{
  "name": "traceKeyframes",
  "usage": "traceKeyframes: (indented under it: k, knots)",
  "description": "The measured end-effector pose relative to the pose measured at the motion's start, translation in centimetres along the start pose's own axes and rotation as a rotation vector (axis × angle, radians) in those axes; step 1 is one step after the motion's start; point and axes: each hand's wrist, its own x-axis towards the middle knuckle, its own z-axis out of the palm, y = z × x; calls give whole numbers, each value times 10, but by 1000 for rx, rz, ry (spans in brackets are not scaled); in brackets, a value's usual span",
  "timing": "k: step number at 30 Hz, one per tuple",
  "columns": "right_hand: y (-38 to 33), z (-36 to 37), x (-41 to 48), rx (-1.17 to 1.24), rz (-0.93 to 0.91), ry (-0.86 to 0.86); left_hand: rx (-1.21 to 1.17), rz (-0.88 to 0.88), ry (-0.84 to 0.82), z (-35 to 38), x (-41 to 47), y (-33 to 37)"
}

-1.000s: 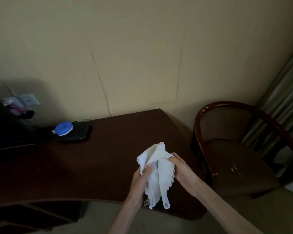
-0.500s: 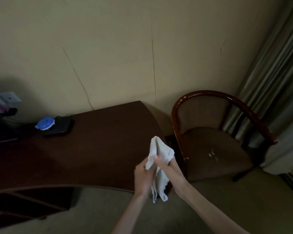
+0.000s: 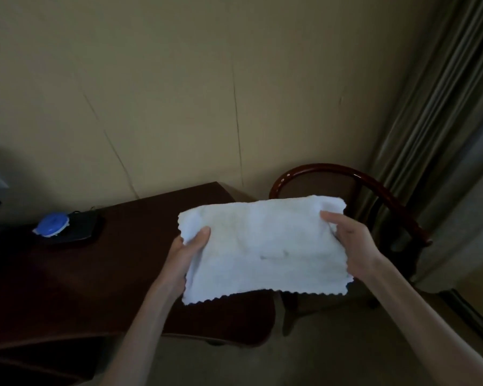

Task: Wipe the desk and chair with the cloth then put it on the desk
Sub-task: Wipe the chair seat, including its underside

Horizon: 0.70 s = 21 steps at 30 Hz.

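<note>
**Cloth spread out, not yet laid on the bench**

A person holds a white cloth [image 3: 262,247] stretched flat in mid-air over the bench's [image 3: 95,274] right end, the chair [image 3: 354,179] just behind it. The left hand [image 3: 188,253] pinches the left edge, thumb on top; the right hand [image 3: 349,243] grips the right edge. Whether any wiping is done cannot be told; the cloth has yet to be set down.

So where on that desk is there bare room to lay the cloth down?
The desk is bare from the blue lid on its dark pad across to its right end, below the cloth held by the left hand and right hand. The far left corner is crowded.
</note>
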Motion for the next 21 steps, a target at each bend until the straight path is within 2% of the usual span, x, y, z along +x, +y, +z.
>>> traceKeyframes:
  k: [4,6,9,12,14,18,21]
  knots:
    - [2,7,2,99,-35,-63,143,83,-52,26,12,13]
    - [11,14,6,179,-47,-60,259,166,27,46,12,6]
    - [26,18,15,283,-34,-29,273,286,163,64,-1,-22]
    - [36,19,22,325,0,-29,341,291,200,74,-21,-51]
    - [42,21,26,346,19,-30,265,211,113,77,-25,-59]
    - [49,25,34,338,54,-47,-9,-202,-317,80,-16,-57]
    - [55,27,39,328,98,-45,-145,-310,-430,79,-4,-66]
